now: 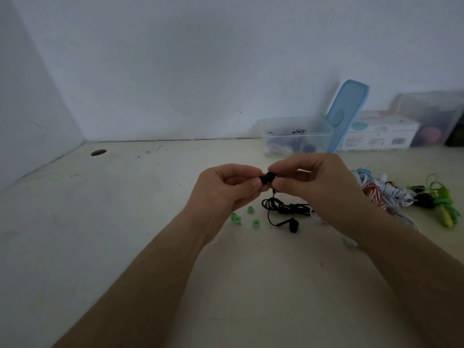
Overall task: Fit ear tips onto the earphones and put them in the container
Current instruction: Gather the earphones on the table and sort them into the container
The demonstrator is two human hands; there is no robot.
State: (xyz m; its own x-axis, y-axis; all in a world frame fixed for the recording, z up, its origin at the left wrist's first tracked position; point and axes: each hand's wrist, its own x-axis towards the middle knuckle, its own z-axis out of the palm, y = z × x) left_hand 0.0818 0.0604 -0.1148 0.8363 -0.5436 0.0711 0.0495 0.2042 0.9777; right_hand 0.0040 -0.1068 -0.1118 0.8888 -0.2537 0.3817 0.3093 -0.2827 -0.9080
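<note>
Earphone bud (268,177), black, at the centre of the frame: I hold it above the table (125,222), pinched from both sides. My left hand (226,189) grips it from the left with curled fingers and thumb. My right hand (313,182) pinches it from the right between thumb and forefinger. The fingertips of the two hands nearly meet around it, and I cannot tell whether an ear tip sits on it.

A thin black cable (283,208) drops from the bud to a loose coil on the table just below my hands. The second bud (292,226) of the same pair lies on the table at the lower edge of that coil.

Green ear tips lie loose on the table below my left hand: a pair touching (235,218), one (249,210) nearer the coil and one (255,223) lower down.

The clear container (324,136) stands at the back of the table, right of centre, above my hands in the frame. It is open and holds some coiled earphones. Its blue lid (347,114) leans upright against the container's right side. A white carton (381,134) lies just right of the lid. A second clear box (431,114) stands at the upper right edge.

A heap of bundled earphones (391,194) in white, pink, blue and green lies at the right of the frame, beside my right wrist.

A round hole (98,152) shows in the table at the left, near the wall.
</note>
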